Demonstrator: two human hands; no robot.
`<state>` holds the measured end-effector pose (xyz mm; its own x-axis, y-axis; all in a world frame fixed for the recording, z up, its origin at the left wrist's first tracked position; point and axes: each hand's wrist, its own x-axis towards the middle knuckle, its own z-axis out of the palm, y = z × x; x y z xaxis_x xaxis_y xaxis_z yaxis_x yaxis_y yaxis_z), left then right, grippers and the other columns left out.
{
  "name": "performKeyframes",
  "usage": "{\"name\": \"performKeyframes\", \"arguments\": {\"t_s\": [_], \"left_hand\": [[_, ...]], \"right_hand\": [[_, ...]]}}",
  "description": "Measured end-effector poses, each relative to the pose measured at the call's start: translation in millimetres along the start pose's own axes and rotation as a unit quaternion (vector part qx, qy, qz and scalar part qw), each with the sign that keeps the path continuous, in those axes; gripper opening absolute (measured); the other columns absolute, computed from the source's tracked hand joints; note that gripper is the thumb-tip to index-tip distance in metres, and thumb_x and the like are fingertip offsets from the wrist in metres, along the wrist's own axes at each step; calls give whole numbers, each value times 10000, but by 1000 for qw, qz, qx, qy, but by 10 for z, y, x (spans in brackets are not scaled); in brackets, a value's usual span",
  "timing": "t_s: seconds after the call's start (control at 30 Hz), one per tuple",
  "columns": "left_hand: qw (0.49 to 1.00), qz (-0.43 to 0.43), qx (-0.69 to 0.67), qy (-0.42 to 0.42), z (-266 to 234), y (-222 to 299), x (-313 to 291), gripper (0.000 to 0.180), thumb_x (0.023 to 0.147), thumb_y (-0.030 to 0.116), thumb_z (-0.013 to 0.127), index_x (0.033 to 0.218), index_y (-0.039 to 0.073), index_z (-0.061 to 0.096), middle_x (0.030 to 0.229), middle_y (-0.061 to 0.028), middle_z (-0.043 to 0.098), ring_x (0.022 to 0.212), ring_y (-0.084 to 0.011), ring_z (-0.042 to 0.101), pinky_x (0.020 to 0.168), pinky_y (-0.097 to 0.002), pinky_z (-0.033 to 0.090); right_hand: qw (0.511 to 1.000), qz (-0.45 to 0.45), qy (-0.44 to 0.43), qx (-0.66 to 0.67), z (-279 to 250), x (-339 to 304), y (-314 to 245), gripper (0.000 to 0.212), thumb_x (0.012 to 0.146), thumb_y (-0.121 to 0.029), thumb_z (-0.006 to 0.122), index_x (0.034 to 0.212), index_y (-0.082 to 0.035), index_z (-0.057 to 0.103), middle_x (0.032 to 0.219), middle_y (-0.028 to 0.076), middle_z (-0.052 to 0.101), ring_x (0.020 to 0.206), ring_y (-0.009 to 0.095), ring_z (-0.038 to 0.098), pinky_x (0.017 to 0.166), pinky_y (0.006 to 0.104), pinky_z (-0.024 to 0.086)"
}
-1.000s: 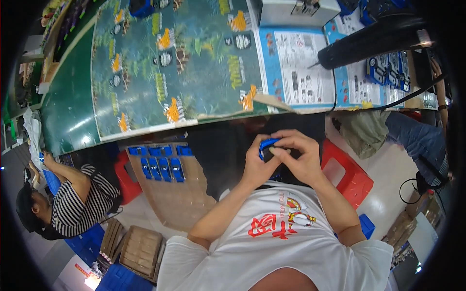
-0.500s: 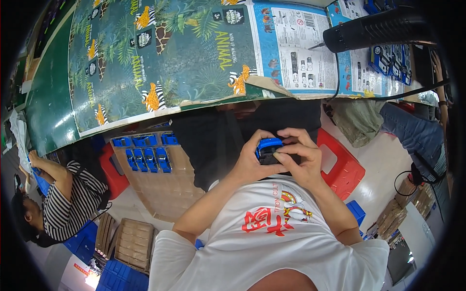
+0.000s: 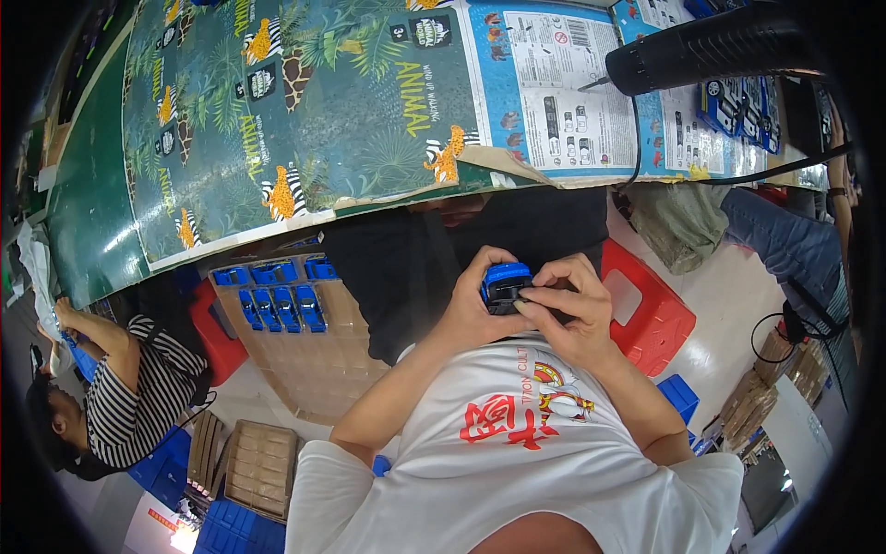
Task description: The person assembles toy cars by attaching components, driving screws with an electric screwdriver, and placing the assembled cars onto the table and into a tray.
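Observation:
Over my lap I hold a small toy car (image 3: pixel 506 277), blue on one side and black on the side turned up towards me. My left hand (image 3: pixel 468 309) is wrapped round it, thumb along the near edge and fingers at the far side. The fingers and thumb of my right hand (image 3: pixel 580 309) are pinched together against the right end of its black part. Whether a small part sits between those fingertips is hidden. To the left, several similar blue toy cars (image 3: pixel 286 307) lie in a brown compartmented tray (image 3: pixel 341 355).
Ahead is a table covered with printed sheets (image 3: pixel 360 120). A black electric screwdriver (image 3: pixel 711 55) lies over its right part, near more blue toy cars (image 3: pixel 738 111). A red stool (image 3: pixel 651 323) stands to my right. A person in a striped shirt (image 3: pixel 148 397) works at the far left.
My right fingers have drawn closer together on the car's black part. The car has tipped slightly, showing more blue. The head view has shifted a little.

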<state>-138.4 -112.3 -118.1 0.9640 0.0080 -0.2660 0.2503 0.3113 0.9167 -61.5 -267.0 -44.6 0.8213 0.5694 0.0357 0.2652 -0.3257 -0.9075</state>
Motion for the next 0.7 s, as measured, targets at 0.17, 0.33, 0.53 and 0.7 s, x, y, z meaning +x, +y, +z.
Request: {"name": "performKeyframes", "arguments": {"t_s": [0.17, 0.33, 0.53, 0.7], "left_hand": [[1000, 2, -2, 0, 1, -31, 2, 679, 598, 153, 926, 1122, 38, 510, 1013, -32, 535, 923, -102, 554, 819, -261, 472], [1000, -16, 3, -1, 16, 14, 10, 678, 601, 162, 922, 1121, 45, 502, 1010, -33, 534, 927, -103, 552, 829, -265, 472], [1000, 3, 29, -5, 5, 59, 5, 672, 610, 169, 911, 1124, 55, 494, 1008, -45, 552, 930, -104, 553, 837, -268, 472], [1000, -7, 14, 5, 1, 27, 5, 657, 618, 160, 902, 1122, 57, 494, 1002, -47, 565, 925, -105, 557, 829, -269, 475]], "right_hand": [[1000, -16, -11, -19, -29, 32, 11, 209, 700, -19, 807, 903, -40, 761, 915, 78, 657, 796, 208, 580, 660, 300, 474], [995, -88, -18, -46, -48, 0, 49, 242, 696, 13, 793, 929, 1, 729, 965, 132, 713, 726, 227, 657, 611, 298, 505], [993, -85, -55, -67, -89, -13, -37, 281, 692, -25, 807, 945, 33, 700, 1029, 167, 719, 728, 231, 724, 592, 281, 570], [988, -81, -86, -94, -102, 28, -62, 326, 703, -41, 801, 996, 37, 681, 1042, 173, 714, 755, 237, 729, 610, 279, 577]]}}
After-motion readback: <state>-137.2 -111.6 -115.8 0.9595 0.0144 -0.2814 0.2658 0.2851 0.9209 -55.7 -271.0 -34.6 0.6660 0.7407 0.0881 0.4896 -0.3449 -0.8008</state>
